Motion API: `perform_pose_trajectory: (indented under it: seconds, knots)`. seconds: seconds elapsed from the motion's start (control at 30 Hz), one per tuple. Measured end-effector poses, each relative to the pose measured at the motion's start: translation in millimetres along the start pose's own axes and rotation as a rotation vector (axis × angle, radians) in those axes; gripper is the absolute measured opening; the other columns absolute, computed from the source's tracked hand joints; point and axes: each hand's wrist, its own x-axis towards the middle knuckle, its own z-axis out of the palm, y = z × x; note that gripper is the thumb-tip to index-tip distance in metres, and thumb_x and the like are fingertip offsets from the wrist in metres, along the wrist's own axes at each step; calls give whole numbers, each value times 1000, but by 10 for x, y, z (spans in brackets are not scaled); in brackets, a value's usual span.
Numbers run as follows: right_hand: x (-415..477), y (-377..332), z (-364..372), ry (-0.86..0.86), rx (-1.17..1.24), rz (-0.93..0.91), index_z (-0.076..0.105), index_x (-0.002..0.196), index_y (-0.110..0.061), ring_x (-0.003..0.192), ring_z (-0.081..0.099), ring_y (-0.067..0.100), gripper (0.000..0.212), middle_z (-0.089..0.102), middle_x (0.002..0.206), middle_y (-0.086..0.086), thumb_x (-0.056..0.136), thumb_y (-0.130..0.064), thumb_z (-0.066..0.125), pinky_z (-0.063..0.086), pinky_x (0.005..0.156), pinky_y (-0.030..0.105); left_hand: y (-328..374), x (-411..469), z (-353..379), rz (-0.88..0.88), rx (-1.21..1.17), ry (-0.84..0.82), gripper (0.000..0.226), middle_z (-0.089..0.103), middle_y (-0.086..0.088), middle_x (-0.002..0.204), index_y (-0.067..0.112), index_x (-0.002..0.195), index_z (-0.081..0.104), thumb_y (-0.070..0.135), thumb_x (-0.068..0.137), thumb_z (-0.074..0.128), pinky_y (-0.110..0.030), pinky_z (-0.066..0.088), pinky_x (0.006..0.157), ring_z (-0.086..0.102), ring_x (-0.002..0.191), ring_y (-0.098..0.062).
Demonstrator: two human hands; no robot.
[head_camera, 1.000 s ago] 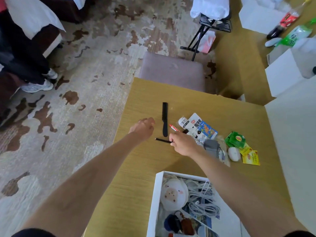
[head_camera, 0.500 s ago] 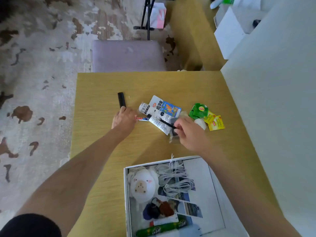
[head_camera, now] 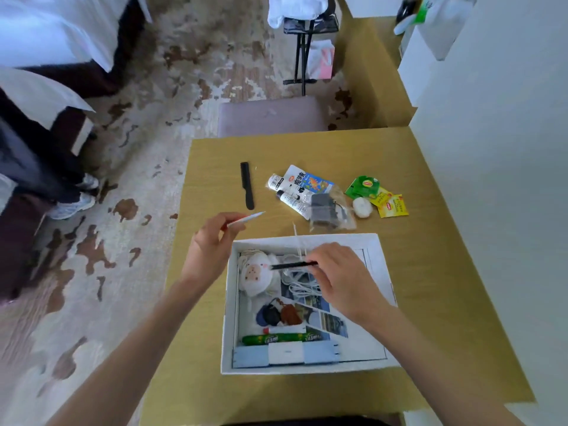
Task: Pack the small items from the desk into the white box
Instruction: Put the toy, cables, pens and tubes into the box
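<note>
A beige carpet blotched with brown (head_camera: 147,155) fills the room's floor; a bed with white sheets (head_camera: 46,32) stands at its left edge; a yellow-tan wooden desk (head_camera: 436,302) sits against the pale wall on the right, with a mauve padded stool (head_camera: 270,115) at its far side. An open white cardboard box (head_camera: 228,333) lies on the near half of the desk, already holding a cable, a plush toy and other bits. Beyond it on the bare wood lie a black plastic comb (head_camera: 247,186) and a cluster of packets and tea sachets (head_camera: 379,196).

Half a second ago both hands reached among those items; now the right hand (head_camera: 341,275) has drawn back above the box, pinching a thin black pen (head_camera: 293,265) level over the cable; the left hand (head_camera: 212,241) has lifted off the desk, just beside the box's far left corner, fingers closed on a slim white-and-red pen (head_camera: 246,219).
</note>
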Motion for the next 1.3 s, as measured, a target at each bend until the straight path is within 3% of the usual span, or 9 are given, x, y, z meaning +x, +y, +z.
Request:
perform_pose_trajectory:
  seconds: [0.17,0.37,0.6,0.8,0.9,1.03,1.1,1.17,1.3]
  knots:
    - [-366,-45,223,-176,23,-25,61,102,-18,92,59,17,13,65,99,-3,89,-17,62,48,77,31,147,-827,55,-8,48,45,19,65,8,102,20,109,65,24,93,55,-5,42,73,57,91,1]
    - [-405,-105,482,-483,83,91,63,109,-18,103,55,20,23,62,109,1,86,-23,64,44,82,32,143,-1324,317,65,375,-22,15,68,3,102,16,102,66,13,88,61,-34,40,79,61,97,-20]
    - [-456,79,167,-315,188,275,65,106,-23,98,56,11,20,62,107,-8,86,-22,67,45,80,26,146,-1196,652,111,521,-335,19,69,9,105,24,106,60,16,90,54,-29,24,89,60,102,-14]
    - [-379,214,-117,-270,265,379,63,110,-25,99,54,10,21,50,107,-10,90,-25,64,43,83,26,82,-978,740,87,497,-688,13,64,5,103,25,101,62,29,91,56,-34,47,88,58,98,-13]
    - [-225,281,-240,-197,281,382,64,109,-23,99,53,6,18,53,107,-9,91,-25,62,38,79,21,138,-758,664,33,299,-521,12,61,14,93,30,99,63,28,93,52,-22,51,70,59,85,-2]
    - [163,390,-332,-135,283,366,65,108,-16,96,54,6,18,57,103,-7,91,-18,62,44,82,23,231,-222,527,183,193,-150,13,65,8,79,22,98,63,19,92,53,-26,51,56,60,66,-5]
    - [410,474,-314,-97,274,355,67,104,-12,86,53,0,15,56,94,-9,89,-14,63,43,77,11,203,85,471,192,153,-54,13,64,7,71,24,97,60,19,92,49,-28,47,46,59,57,-9]
    - [684,576,-238,-103,226,359,67,101,-12,79,52,0,13,56,89,-9,89,-14,63,40,66,7,100,385,467,128,161,-35,13,64,5,67,26,96,58,21,91,47,-29,46,43,58,51,-11]
    - [1194,797,93,-233,88,404,65,104,-16,75,58,14,16,60,89,-3,90,-20,59,39,64,26,-281,958,555,-136,298,-183,13,67,6,86,26,100,55,24,90,47,-26,44,48,58,61,-13]
